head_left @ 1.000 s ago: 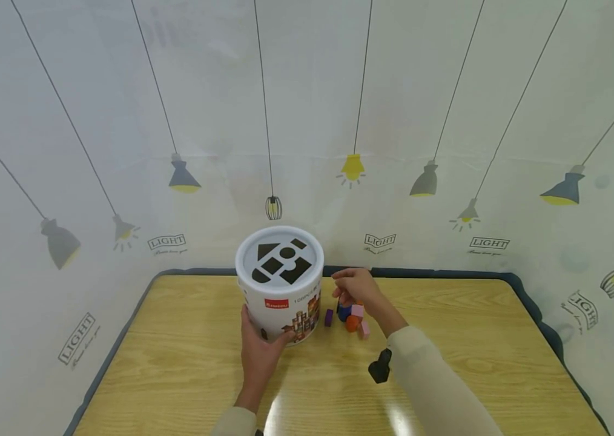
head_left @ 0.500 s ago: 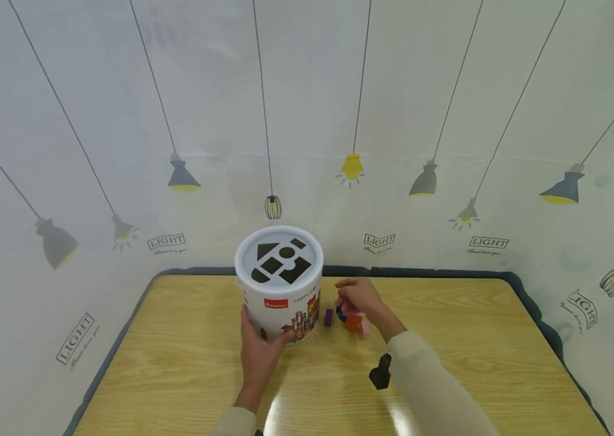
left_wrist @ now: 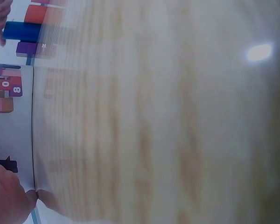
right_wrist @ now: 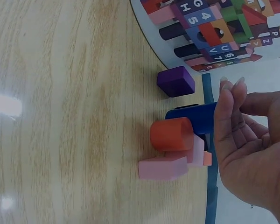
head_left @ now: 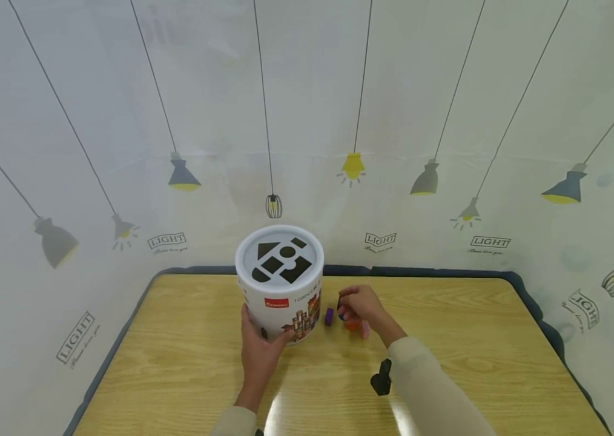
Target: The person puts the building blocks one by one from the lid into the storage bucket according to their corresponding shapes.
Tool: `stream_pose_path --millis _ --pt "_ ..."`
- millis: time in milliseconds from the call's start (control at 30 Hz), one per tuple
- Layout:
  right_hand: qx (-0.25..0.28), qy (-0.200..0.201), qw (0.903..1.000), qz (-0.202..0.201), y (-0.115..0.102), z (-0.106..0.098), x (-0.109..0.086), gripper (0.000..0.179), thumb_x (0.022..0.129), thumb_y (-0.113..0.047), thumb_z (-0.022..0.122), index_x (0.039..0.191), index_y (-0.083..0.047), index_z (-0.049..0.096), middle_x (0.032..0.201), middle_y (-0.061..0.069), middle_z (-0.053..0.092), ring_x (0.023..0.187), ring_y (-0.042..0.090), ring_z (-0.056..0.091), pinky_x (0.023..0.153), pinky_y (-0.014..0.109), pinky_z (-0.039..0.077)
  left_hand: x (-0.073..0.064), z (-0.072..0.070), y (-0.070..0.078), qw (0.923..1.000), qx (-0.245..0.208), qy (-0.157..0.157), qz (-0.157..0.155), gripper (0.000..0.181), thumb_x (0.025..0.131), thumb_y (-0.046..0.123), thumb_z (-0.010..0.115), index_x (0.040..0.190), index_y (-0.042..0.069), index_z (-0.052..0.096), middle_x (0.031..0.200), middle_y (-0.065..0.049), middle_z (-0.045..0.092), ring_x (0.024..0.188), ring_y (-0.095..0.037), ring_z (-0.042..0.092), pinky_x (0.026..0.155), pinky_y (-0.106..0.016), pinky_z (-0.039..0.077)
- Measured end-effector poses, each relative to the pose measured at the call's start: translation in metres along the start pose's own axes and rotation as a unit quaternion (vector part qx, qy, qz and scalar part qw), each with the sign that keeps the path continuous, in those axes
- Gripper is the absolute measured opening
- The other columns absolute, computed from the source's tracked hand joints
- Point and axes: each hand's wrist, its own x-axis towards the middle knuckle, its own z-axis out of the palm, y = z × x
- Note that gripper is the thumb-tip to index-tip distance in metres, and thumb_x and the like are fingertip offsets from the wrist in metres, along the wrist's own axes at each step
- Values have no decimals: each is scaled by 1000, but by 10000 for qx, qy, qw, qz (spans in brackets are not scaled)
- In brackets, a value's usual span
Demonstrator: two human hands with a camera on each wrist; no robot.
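Observation:
My left hand (head_left: pixel 260 358) grips the lower side of a white toy-block bucket (head_left: pixel 280 303), thumb at the front. The lid (head_left: pixel 255 257) has dark shaped cut-outs. My right hand (head_left: pixel 364 304) is over a small group of blocks to the bucket's right, fingertips drawn together. In the right wrist view, its fingers overlap the end of a blue block (right_wrist: pixel 191 115); I cannot tell whether they hold it. An orange rounded block (right_wrist: pixel 170 134) and pink blocks (right_wrist: pixel 163 169) lie beside it. Nearer the bucket sits a purple block (right_wrist: pixel 176 82).
The wooden table (head_left: pixel 176 363) has a dark padded edge (head_left: pixel 421 274) along the back and sides. Behind it hangs a pale wall covering (head_left: pixel 307 109) printed with lamps. A black device (head_left: pixel 381 378) shows at the right sleeve.
My right hand has moved away from the bucket's side, down and slightly right onto the blocks, now covering more of them. The left hand and bucket have stayed in place.

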Motion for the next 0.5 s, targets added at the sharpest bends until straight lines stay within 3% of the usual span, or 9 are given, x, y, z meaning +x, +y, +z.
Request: stream_pose_path --millis 500 --pt "-179 -55 9998 100 5 -4 -3 34 94 -6 54 127 2 60 74 11 69 50 12 56 53 29 56 -1 0 2 9997 230 31 -93 123 65 45 88 157 21 11 158 -3 27 144 -28 28 116 -52 28"
